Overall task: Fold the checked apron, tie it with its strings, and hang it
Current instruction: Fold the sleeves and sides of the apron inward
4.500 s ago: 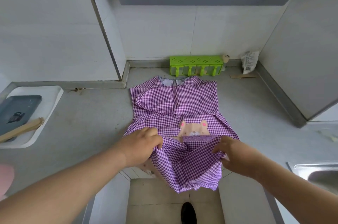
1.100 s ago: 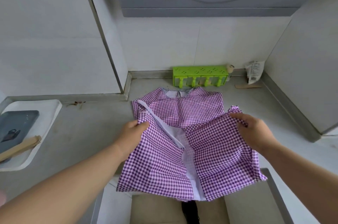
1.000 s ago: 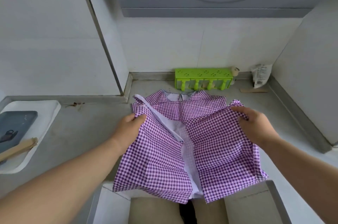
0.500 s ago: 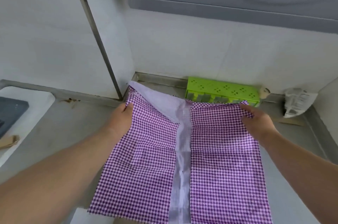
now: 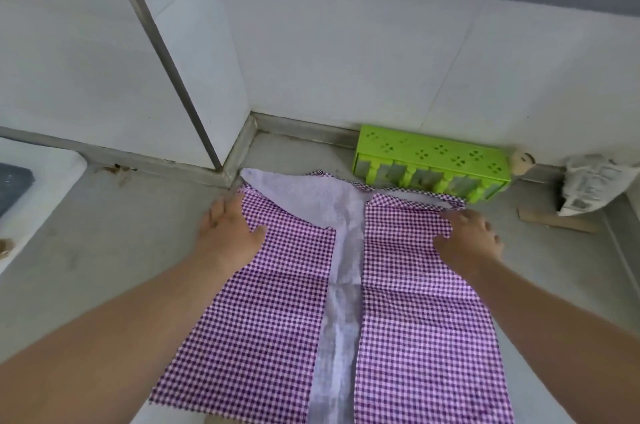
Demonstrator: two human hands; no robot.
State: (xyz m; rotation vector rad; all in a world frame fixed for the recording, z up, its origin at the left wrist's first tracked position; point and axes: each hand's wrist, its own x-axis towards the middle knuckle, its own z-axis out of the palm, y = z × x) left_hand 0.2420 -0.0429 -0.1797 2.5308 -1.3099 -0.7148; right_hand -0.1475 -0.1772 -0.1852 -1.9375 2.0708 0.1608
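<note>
The purple checked apron (image 5: 277, 312) lies flat on the grey counter, its lower part folded up over the top. Two checked panels show, with a pale strip of the underside between them. My left hand (image 5: 227, 233) rests at the folded edge's far left corner, fingers pinching the cloth. At the far right corner my right hand (image 5: 467, 236) holds the cloth the same way. The near end of the apron hangs over the counter's front edge. No strings are visible.
A green perforated rack (image 5: 433, 164) stands against the back wall, just beyond the apron. A crumpled white packet (image 5: 595, 184) and a flat stick (image 5: 557, 221) lie at the back right. A white tray (image 5: 38, 195) sits at the left.
Both hands have carried the apron's lower half up and away, over the upper part, and laid it down flat near the back wall. The camera has tilted down and moved closer.
</note>
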